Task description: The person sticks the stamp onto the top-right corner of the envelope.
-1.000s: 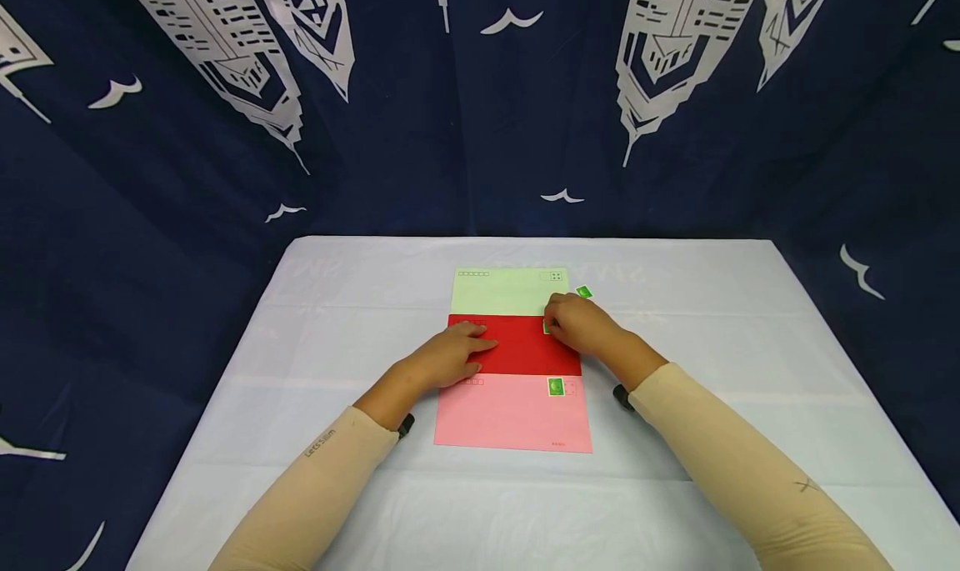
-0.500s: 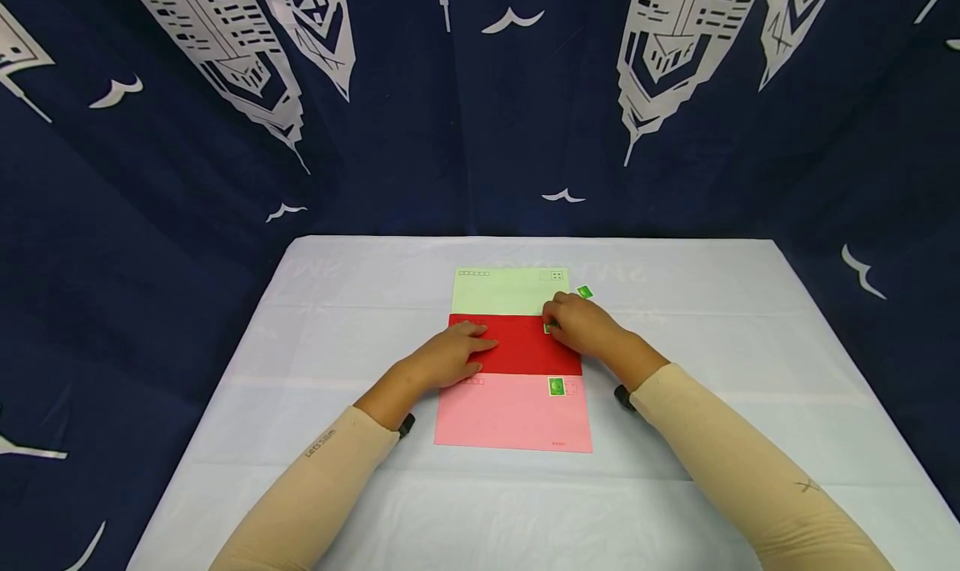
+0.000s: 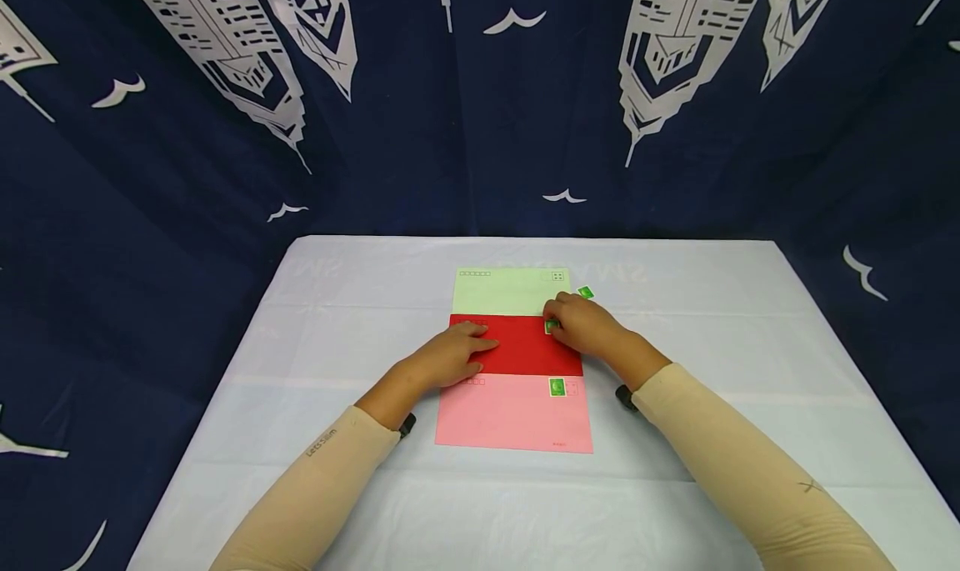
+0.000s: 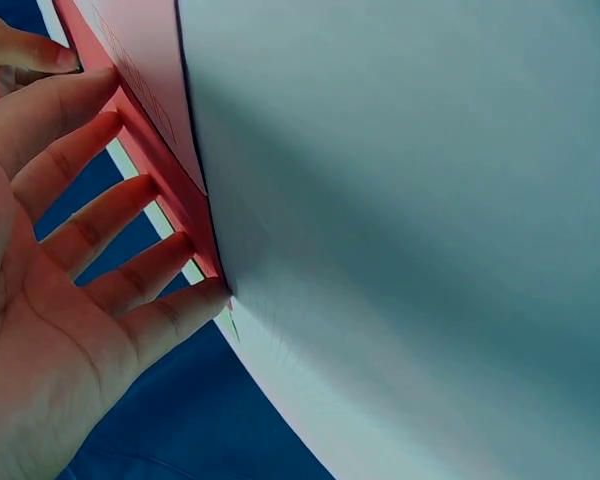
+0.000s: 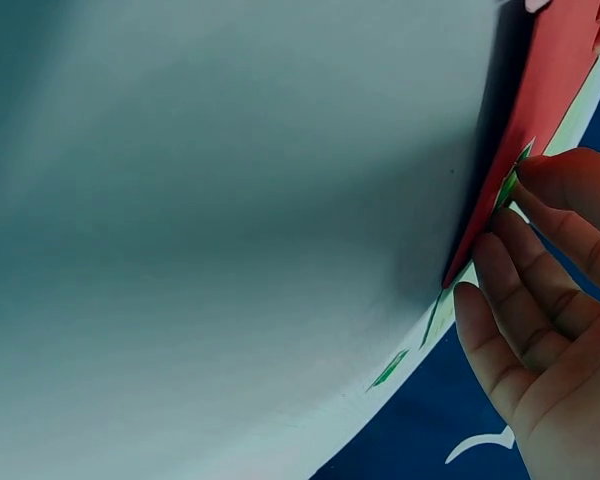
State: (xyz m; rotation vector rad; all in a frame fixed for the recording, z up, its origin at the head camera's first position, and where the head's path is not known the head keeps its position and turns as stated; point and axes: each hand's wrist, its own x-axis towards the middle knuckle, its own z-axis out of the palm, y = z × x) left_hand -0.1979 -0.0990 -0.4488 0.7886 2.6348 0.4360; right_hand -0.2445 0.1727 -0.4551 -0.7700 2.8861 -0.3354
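Note:
Three envelopes lie stacked and overlapping: a pale green one at the back, a red one in the middle and a pink one in front. My left hand rests with spread fingers on the left part of the red envelope. At that envelope's upper right corner, my right hand has thumb and index finger on a small green stamp, which they partly hide. The other right fingers lie beyond it. A second green stamp sits on the pink envelope.
A loose green stamp lies on the white tablecloth, just right of the pale green envelope. Behind the table hangs a dark blue cloth with white printed buildings and birds.
The right fingers have shifted very slightly at the stamp on the red envelope, so a little more of it shows. The left hand and envelopes stay in place.

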